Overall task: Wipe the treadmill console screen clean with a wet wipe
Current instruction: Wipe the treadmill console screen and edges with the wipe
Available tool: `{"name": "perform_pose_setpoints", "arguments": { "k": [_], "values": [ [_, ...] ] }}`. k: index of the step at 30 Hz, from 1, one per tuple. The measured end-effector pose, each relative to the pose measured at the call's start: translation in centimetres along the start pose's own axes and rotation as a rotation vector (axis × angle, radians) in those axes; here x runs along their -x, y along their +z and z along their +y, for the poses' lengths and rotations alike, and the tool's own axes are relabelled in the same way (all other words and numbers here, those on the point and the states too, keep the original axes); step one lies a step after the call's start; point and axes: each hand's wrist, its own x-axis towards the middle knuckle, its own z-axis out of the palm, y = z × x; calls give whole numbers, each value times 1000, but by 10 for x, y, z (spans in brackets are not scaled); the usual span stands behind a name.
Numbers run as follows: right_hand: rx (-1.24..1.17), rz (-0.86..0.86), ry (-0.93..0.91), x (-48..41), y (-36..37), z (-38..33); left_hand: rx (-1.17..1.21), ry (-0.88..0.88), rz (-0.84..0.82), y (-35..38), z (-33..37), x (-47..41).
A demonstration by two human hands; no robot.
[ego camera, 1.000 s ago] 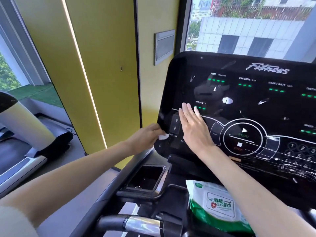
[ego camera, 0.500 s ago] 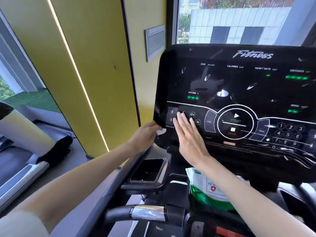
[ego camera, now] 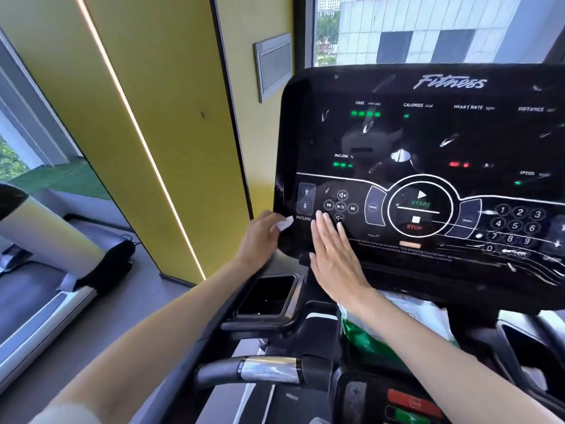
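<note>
Right hand point(ego camera: 333, 255) flat on console point(ego camera: 428, 142)

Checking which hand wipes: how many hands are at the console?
2. The left hand grips a white wipe at the left edge of the console; the right hand lies flat beneath the media buttons.

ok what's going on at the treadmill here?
A person is cleaning the treadmill console. The left hand pinches a small white wet wipe at the console's lower-left edge, beside the INCLINE buttons. The right hand lies flat, fingers straight, on the panel just below the media buttons. White streaks show across the glossy screen. A green-and-white wipes pack sits below the console.
</note>
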Motion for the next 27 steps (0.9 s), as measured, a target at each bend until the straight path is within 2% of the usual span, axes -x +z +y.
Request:
{"name": "perform_pose_setpoints", "arguments": {
  "k": [2,4,9,14,17,19,21,25,27],
  "values": [
    [44,-11,3,0,2,-1,19,-60,104,-6,1,-13],
    [51,-5,-4,0,5,0,-3,-64,111,0,0,-9],
    [16,4,-12,0,7,2,-21,103,-116,24,-3,36],
    [25,-2,-15,-1,4,2,95,-185,178,4,-10,9],
    [13,1,-10,-4,4,0,108,-200,128,15,-3,21],
    [15,2,-10,-4,3,1,107,-106,30,28,10,39],
    [21,2,-18,-3,2,2,129,-68,6,34,17,47],
    [33,-12,-20,-3,1,3,209,-297,162,24,8,37],
    [30,-5,-19,-4,2,2,214,-345,191,25,6,36]
  ]
}}
